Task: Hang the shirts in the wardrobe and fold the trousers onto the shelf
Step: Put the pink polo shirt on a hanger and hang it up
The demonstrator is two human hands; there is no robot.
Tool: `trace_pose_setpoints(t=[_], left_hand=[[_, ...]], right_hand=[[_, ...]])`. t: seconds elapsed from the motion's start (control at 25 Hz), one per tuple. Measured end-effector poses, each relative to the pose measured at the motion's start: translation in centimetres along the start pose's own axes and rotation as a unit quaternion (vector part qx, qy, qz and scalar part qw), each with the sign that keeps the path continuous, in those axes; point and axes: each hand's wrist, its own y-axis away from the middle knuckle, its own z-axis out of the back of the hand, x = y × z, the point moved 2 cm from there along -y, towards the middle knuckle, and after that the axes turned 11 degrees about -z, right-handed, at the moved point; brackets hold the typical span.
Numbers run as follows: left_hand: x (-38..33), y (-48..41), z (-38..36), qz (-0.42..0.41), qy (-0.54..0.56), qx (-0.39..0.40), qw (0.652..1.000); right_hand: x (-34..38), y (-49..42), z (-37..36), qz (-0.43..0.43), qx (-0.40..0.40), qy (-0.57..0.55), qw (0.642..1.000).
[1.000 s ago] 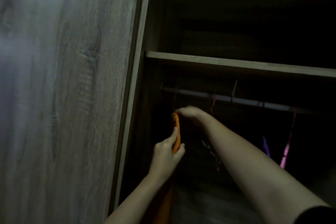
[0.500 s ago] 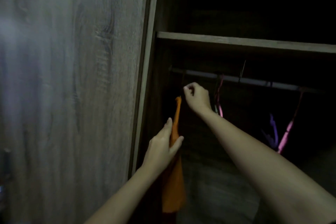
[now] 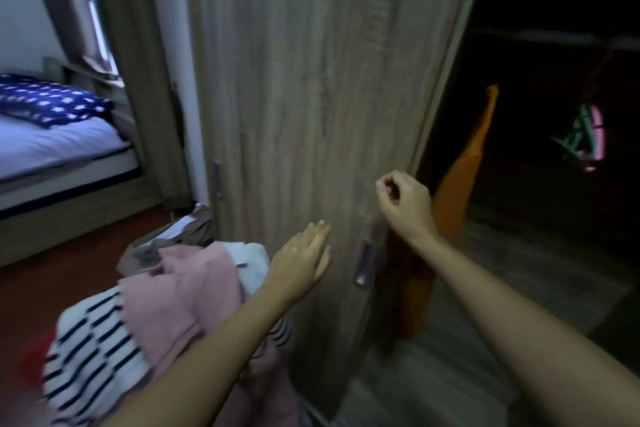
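Note:
An orange shirt (image 3: pixel 460 184) hangs inside the dark wardrobe, just right of the door's edge. My right hand (image 3: pixel 405 199) hovers in front of it with loosely curled fingers and holds nothing. My left hand (image 3: pixel 303 255) is flat with straight fingers in front of the wooden wardrobe door (image 3: pixel 311 97). Below my left arm lies a pile of clothes: a pink garment (image 3: pixel 187 291), a white one with dark stripes (image 3: pixel 93 350) and a white one (image 3: pixel 252 262). The hanging rail (image 3: pixel 554 36) shows faintly at the top right.
Green and pink hangers (image 3: pixel 585 135) hang further right in the wardrobe. A bed (image 3: pixel 52 146) with a blue starred pillow (image 3: pixel 52 99) stands at the left. Red-brown floor (image 3: pixel 52 281) lies in front of it. A brown bag (image 3: pixel 183 229) sits by the door.
Both hands have let go of the orange shirt and hanger and pulled back out of the wardrobe. My view has swung left and down to the door and the clothes pile.

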Motion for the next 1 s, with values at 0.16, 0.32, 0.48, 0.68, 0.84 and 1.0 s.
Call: trace_pose_setpoints(t=[0.16,0.32,0.48,0.68,0.84,1.0], left_hand=[[8.1,8.4,2.6,-0.011,-0.117,0.097,0.988],[13.2,16.0,5.0,0.059,-0.205,0.132,0.968],[14.7,20.2,5.3,0.142,-0.209,0.147,0.956],[14.8,22.2,5.0,0.117,-0.232,0.123,0.958],[15.3,23.0,5.3,0.073,-0.241,0.113,0.961],[15.8,23.0,6.2,0.040,-0.252,0.108,0.961]], right_hand=[[2.6,3.4,-8.8,0.031,0.142,0.018,0.989],[6.0,4.7,-16.7,0.055,0.235,0.009,0.970],[10.0,4.6,-23.5,0.065,0.315,0.006,0.947],[14.9,5.3,-31.5,0.051,0.428,0.069,0.900],[17.8,6.1,-36.0,0.119,0.526,0.136,0.831],[18.3,6.3,-38.4,0.161,0.512,0.186,0.823]])
